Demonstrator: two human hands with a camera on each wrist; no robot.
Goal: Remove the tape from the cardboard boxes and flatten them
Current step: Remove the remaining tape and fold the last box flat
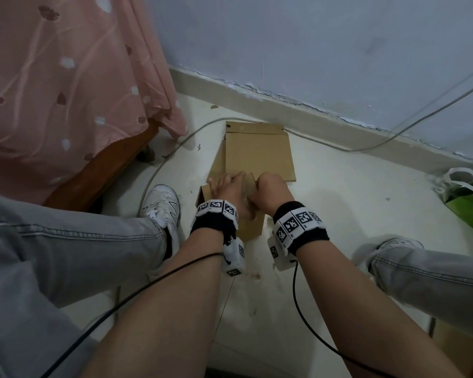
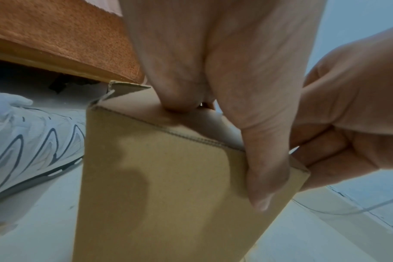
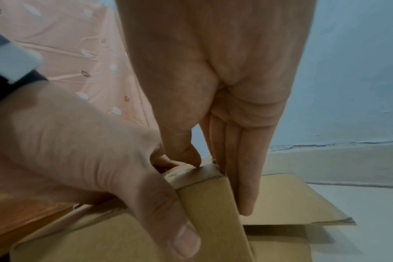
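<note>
Head view: 1 flattened box (image 1: 260, 156) done at 12 o'clock; left hand (image 1: 227, 189) and right hand (image 1: 271, 190) pinch fingers on the upright box (image 1: 253, 225), not yet flattened.

Person sits on pale floor (image 1: 339, 214), knees apart, in grey jeans (image 1: 66, 255) and white sneakers, L one (image 1: 163, 205), R one (image 1: 393, 245). Btwn the feet stands a small cardboard box (image 1: 253, 227). L hand (image 1: 225, 186) lies on its top w/ fingers spread. R hand (image 1: 271, 190) is curled over the top edge, touching the L. Both wrists carry black bands w/ printed markers (image 1: 216, 210), black cords trailing off. Just behind the box, flattened cardboard (image 1: 260, 154) lies on the floor, near the skirting. Grey cable (image 1: 180, 144) curves past it. Pink floral sheet (image 1: 66, 77) hangs over a wooden bed frame (image 1: 107, 173) at L. Green bag (image 1: 467, 205) sits far R.
</note>
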